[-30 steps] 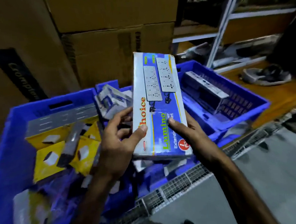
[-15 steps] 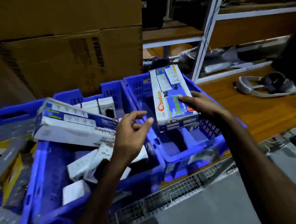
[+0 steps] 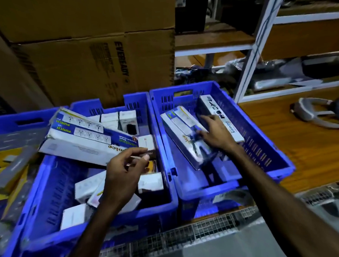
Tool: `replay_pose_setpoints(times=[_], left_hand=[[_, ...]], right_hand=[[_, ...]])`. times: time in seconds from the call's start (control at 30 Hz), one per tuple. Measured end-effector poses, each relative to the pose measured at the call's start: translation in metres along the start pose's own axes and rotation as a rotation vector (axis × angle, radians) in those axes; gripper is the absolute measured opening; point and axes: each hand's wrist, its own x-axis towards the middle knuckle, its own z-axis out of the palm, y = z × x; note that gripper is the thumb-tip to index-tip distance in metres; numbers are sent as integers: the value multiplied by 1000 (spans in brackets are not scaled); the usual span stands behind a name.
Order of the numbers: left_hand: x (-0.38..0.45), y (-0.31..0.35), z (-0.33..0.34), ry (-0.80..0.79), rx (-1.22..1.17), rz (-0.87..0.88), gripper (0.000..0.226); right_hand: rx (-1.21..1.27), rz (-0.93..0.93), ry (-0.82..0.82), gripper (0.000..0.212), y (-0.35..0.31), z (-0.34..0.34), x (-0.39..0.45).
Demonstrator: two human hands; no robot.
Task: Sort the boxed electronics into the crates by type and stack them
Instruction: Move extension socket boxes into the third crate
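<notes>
A person's right hand (image 3: 214, 134), fingers spread nearly flat, rests on an extension-socket box (image 3: 182, 131) lying tilted inside the right blue crate (image 3: 263, 143). The left hand (image 3: 123, 170), loosely curled and holding nothing, hovers over the middle crate (image 3: 40, 186) of mixed boxes.

Three blue slotted crates (image 3: 259, 143) fill the frame's lower half. White-and-blue extension boxes (image 3: 80, 137) lie inside, with yellow cartons (image 3: 7, 156) at far left. Brown cardboard cartons (image 3: 95, 69) with black lettering sit upper left; an orange-brown wooden surface (image 3: 303, 156) shows at right.
</notes>
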Motion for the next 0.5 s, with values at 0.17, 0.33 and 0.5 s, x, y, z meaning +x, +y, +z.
replay_pose_setpoints(times=[0.17, 0.33, 0.5], left_hand=[[5, -13, -27, 61, 32, 5, 6], [13, -32, -69, 248, 42, -63, 7], [16, -40, -107, 365, 30, -151, 10]], right_hand=[[101, -120, 70, 40, -23, -2, -17], [343, -193, 32, 27, -76, 19, -43], [325, -373, -60, 29, -143, 49, -47]])
